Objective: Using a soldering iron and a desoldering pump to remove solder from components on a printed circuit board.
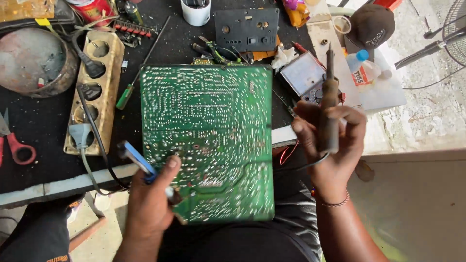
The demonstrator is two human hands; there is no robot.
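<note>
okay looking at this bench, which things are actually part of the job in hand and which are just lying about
In hand:
green circuit board, its lower edge held by the left hand along with a blue-handled tool
soldering iron in the right hand

Lying about:
screwdriver
power strip
scissors
white cup
meter

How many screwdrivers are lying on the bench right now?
1 clearly: a green-handled screwdriver lying diagonally between the wooden power strip and the green circuit board. Other tools cluster above the board's top edge; some could be screwdrivers, but I cannot tell.
</note>
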